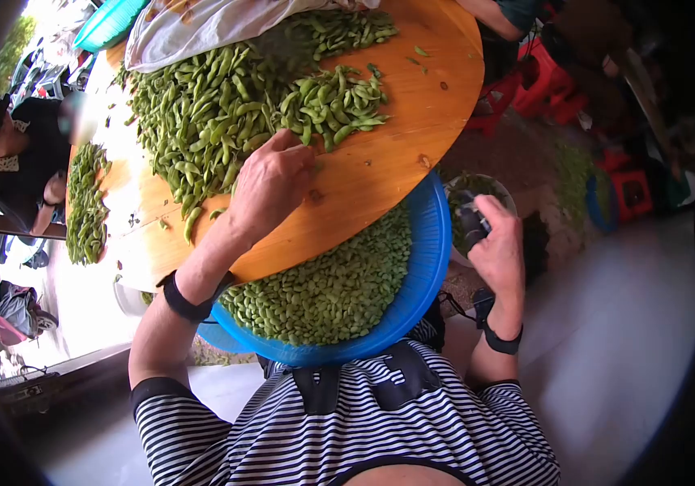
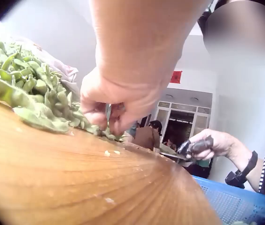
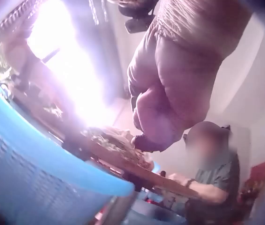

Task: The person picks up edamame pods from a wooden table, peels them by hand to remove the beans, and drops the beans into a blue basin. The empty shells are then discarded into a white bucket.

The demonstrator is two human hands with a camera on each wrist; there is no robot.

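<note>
My left hand [image 1: 270, 182] reaches over the round wooden table [image 1: 347, 178] to the near edge of a heap of green bean pods [image 1: 209, 105]. In the left wrist view that hand [image 2: 128, 91] has curled fingers, with a small greenish piece [image 2: 108, 112], seemingly a pod, pinched between them. My right hand [image 1: 500, 255], out past the table's edge, grips a small dark object [image 1: 473, 225]; its exact kind is unclear. The same hand [image 3: 179, 79] hangs above the basket's rim in the right wrist view. Shelled beans [image 1: 323, 287] lie in a blue basket [image 1: 436, 243] under the table edge.
A white cloth [image 1: 193, 36] covers the heap's far side. Another person [image 1: 27, 154] sits at the left by a smaller pod pile [image 1: 86, 206]. Beyond the right hand are a pale bucket [image 1: 503, 188] of green scraps and red stools [image 1: 538, 81].
</note>
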